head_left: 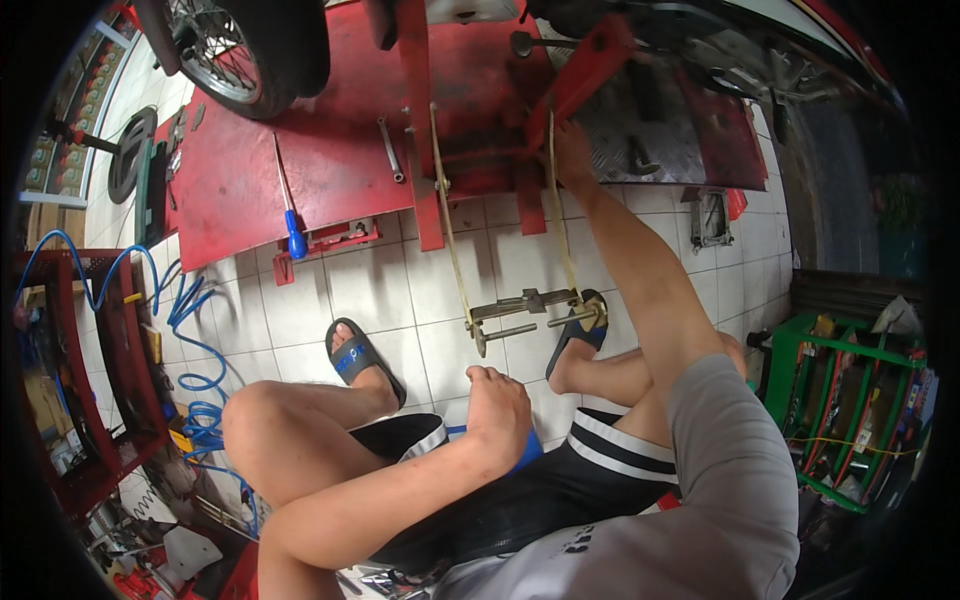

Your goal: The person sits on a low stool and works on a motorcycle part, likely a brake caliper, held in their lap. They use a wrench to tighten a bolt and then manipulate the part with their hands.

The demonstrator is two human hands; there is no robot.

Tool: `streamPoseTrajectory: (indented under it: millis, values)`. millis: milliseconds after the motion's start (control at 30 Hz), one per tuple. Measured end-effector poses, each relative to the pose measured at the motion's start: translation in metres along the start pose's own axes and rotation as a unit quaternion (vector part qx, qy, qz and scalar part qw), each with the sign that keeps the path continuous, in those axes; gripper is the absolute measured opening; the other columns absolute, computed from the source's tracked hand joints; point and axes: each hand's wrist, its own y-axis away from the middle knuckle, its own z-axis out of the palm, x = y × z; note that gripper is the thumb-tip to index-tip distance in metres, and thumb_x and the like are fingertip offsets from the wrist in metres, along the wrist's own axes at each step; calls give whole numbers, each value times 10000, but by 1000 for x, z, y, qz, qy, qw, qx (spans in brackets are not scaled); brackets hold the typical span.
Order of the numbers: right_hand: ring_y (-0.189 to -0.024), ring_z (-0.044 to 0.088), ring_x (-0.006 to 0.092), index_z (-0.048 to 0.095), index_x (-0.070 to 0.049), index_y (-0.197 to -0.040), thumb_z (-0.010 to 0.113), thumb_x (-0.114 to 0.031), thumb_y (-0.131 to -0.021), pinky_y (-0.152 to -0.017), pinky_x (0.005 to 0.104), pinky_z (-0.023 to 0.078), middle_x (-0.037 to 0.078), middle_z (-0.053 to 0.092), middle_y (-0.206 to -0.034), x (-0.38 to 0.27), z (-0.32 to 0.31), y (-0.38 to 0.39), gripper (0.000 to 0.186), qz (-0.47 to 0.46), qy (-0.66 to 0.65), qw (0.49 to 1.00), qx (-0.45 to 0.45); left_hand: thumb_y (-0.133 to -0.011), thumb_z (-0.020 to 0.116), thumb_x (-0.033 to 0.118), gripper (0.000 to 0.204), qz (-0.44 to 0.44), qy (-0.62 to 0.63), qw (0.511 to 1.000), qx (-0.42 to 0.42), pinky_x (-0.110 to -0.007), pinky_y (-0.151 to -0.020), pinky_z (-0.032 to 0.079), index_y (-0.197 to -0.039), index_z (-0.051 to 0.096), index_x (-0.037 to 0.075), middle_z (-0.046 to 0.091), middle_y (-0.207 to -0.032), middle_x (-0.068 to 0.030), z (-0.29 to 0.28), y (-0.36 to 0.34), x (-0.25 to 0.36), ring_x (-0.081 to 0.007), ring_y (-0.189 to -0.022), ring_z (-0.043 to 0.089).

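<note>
My right arm reaches forward to the red metal stand on the lift, where my right hand [568,155] is beside a slanted red post [590,75]. The fingers are dim and partly hidden, so their grip is unclear. Close to that hand a long brass-coloured bar [556,200] runs down from the stand. A matching bar [452,235] is on the left; both meet a cross-piece with a clamp and threaded rods [525,302] low over the floor. My left hand [498,412] is curled closed above my lap; whatever it holds, if anything, is hidden.
On the red lift platform [230,190] lie a blue-handled screwdriver [292,225] and a wrench [390,150]. A motorcycle wheel [225,60] stands at its far left. Blue coiled hose [205,380] trails along the left floor. A green rack [850,410] is on the right.
</note>
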Motion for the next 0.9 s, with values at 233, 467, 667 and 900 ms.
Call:
streamPoseTrajectory:
  millis: [233,467,667,900]
  values:
    - [-997,620,355,597,-145,-1181,763,-322,-700,-842,462,517,134,633,-1062,3,-76,4,539,-46,33,991,-124,-899,587,237,394,15,11,999,-47,-483,-994,383,-1220,646,15,663,-1210,-140,-12,-8,-1,-291,-1143,600]
    - [-1068,600,368,603,-116,-1224,776,-246,-644,-899,443,521,152,600,-1106,-27,-212,26,620,-30,-15,986,-166,-857,651,323,277,63,64,992,91,-417,-833,479,-991,724,92,721,-938,-99,-30,-3,-2,-265,-918,687]
    - [-833,694,322,670,-1,-1047,779,-142,-620,-759,387,577,169,688,-938,-51,-282,80,463,125,-100,982,-101,-897,595,385,377,20,142,984,111,-465,-874,518,-1081,706,74,721,-1004,-135,-41,39,-6,-312,-978,693]
    - [-725,728,245,712,27,-962,797,-179,-597,-722,363,613,188,716,-842,-61,-315,76,428,269,-136,920,-253,-922,535,458,508,-71,138,980,124,-451,-974,482,-1213,656,60,663,-1169,-207,-71,86,-82,-386,-1103,624]
